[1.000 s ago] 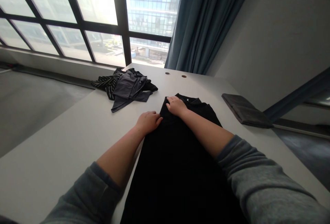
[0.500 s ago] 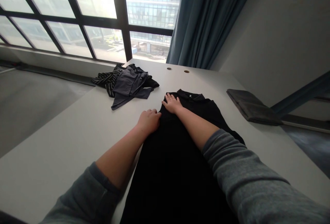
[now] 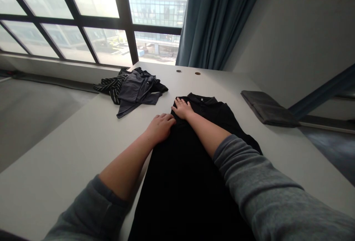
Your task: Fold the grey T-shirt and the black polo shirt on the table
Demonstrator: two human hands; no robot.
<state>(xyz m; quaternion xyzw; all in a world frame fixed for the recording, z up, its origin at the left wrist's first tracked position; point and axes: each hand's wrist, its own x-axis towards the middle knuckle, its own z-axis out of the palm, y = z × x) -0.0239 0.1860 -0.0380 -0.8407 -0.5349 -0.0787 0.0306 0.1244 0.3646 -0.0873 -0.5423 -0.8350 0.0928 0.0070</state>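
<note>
A black polo shirt (image 3: 194, 167) lay flat on the white desk (image 3: 69, 137), its small collar label (image 3: 201, 100) unreadable. The right hand (image 3: 181, 109) pressed down with an open grip, farther from the collar than before; the left hand (image 3: 160, 128) rested loosely curled on the shirt's edge, gripping nothing.

A matt black cloth polo shirt (image 3: 191, 167) lies on a smooth, pale tabletop (image 3: 69, 148) of low sheen, its soft weave giving back almost no light. Nearby sit crumpled dull charcoal fabric (image 3: 135, 93) and black-and-white striped cloth (image 3: 109, 87), while a folded grey textile (image 3: 266, 108) looks soft and matt. Heavy blue curtain cloth (image 3: 213, 19) hangs beside glossy window glass (image 3: 94, 0) set in smooth dark frames (image 3: 122, 22), possibly metal. A fuzzy grey knit sleeve (image 3: 263, 185) shows a rougher surface.
</note>
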